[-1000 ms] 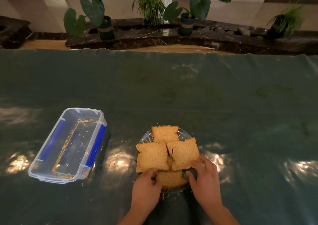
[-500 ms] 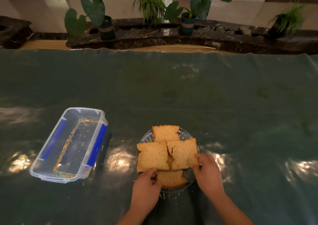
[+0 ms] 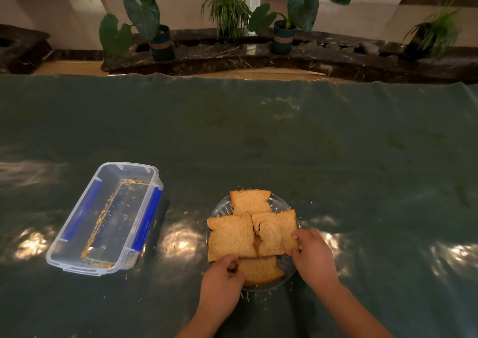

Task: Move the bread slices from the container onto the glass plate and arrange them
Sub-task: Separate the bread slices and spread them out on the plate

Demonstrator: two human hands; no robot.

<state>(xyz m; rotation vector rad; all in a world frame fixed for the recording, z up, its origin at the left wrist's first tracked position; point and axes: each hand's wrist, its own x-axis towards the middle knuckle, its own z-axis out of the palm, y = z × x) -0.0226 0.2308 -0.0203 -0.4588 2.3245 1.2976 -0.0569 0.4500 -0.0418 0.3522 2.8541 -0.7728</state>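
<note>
I count four bread slices (image 3: 252, 236) on the glass plate (image 3: 222, 208), and they lie in a loose cross: one at the far side, one at the left, one at the right, and one nearest me that sits partly under the left and right slices. The right slice has a tear near its middle. The container (image 3: 103, 221) stands well apart to the left on the counter (image 3: 336, 156), open, and I see only crumbs along its floor, so I judge the moving part done and only the arranging left. My left hand (image 3: 222, 283) sits at the near-left of the plate, its fingers (image 3: 230, 261) curled over the near corner of the left slice where it overlaps the near slice; they look pinched on that corner, though the thumb side is hidden from me. My right hand (image 3: 314, 257) rests at the right rim, its fingers (image 3: 297, 238) touching the outer edge of the right slice, pressing or lightly gripping it; I cannot tell which. Loose crumbs lie on the counter around the plate.
</note>
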